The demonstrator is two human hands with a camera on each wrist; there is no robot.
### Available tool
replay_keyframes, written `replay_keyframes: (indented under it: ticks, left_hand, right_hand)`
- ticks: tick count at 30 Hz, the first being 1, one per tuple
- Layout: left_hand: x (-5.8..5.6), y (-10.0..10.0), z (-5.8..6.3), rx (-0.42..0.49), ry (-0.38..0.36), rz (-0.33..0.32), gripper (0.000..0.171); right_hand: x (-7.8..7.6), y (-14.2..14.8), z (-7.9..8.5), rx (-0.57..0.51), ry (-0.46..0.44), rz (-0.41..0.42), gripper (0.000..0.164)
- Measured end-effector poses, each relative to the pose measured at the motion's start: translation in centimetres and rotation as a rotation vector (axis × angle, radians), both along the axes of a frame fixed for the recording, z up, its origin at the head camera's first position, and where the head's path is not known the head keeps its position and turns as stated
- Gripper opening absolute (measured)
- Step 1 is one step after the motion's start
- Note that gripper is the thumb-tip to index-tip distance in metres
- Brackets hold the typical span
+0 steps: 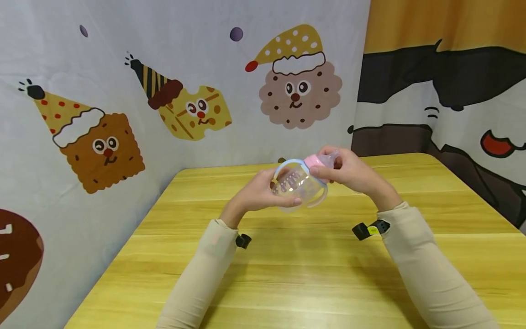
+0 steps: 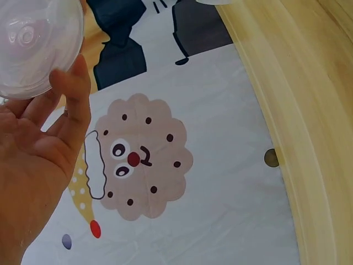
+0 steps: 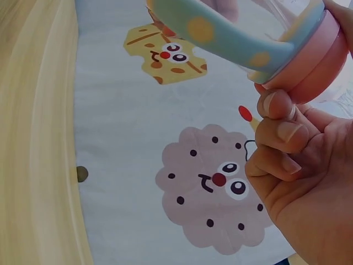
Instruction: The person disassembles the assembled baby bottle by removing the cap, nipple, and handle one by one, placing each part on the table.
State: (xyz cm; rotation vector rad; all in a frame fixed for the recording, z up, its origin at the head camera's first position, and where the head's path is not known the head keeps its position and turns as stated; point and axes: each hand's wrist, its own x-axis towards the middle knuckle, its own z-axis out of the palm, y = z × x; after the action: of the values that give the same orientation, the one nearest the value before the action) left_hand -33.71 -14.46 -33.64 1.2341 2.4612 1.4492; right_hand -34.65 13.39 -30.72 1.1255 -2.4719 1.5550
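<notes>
A clear baby bottle (image 1: 292, 185) with a pink collar (image 1: 313, 161) and a pale teat is held tilted above the table, teat end up and to the right. My left hand (image 1: 263, 192) grips the bottle's body, thumb along its near side. In the left wrist view the round clear base (image 2: 38, 47) shows beside the fingers. My right hand (image 1: 349, 170) pinches the pink collar between thumb and fingers, the teat close to the palm. A blue handle ring with yellow spots (image 3: 220, 38) sits just below the collar in the right wrist view.
The wooden table (image 1: 287, 265) spreads beneath both arms. Behind it hangs a white cloth (image 1: 197, 45) printed with cartoon biscuits and cheese, with another printed cloth (image 1: 464, 114) at the right. Dark wrist straps (image 1: 244, 241) are worn over the beige sleeves.
</notes>
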Motion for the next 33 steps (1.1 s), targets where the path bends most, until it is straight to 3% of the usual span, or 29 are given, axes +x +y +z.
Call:
replay_keyframes:
  ticks: [10, 22, 29, 33]
  left_hand:
    - [-0.3, -0.9, -0.1, 0.011, -0.033, -0.045, 0.058]
    - [-0.5, -1.3, -0.1, 0.041, -0.043, -0.083, 0.060]
    - [-0.6, -1.6, 0.0, 0.098, -0.103, -0.168, 0.068]
    - [-0.4, -1.4, 0.1, 0.091, -0.098, -0.173, 0.074]
  right_hand:
    - [-0.4, -0.9, -0.9, -0.073, 0.004, 0.085, 0.015]
    - [-0.4, -1.4, -1.2, -0.127, 0.051, 0.121, 0.018]
    - [0.4, -1.4, -0.2, -0.138, 0.076, 0.145, 0.023]
    - [0.7, -1.2, 0.0, -0.129, 0.050, 0.149, 0.025]
